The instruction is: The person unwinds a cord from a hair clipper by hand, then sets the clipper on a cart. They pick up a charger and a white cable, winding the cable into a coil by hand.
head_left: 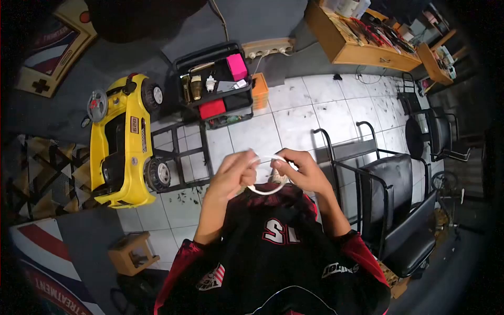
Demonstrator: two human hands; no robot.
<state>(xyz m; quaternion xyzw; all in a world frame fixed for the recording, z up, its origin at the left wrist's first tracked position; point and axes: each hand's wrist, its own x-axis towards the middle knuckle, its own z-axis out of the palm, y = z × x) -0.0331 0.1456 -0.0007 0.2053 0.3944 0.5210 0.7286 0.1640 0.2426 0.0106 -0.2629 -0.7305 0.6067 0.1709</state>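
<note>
A thin white cable (269, 192) is bent into a loop in front of my chest. My left hand (235, 172) is closed round the left side of the loop, fingers curled together. On the other side my right hand (303, 169) pinches the cable between thumb and forefinger. Part of the loop crosses between both hands at the top, and the rest hangs below them. The cable's ends are hidden or too small to make out.
Ahead stands a black trolley (176, 68) holding hair clippers and boxes. To the left is a yellow toy car (137, 152); black padded chairs (388, 181) are on the right. A wooden counter (349, 54) with tools stands at the back. Dark hair clippings dot the tiled floor (294, 115).
</note>
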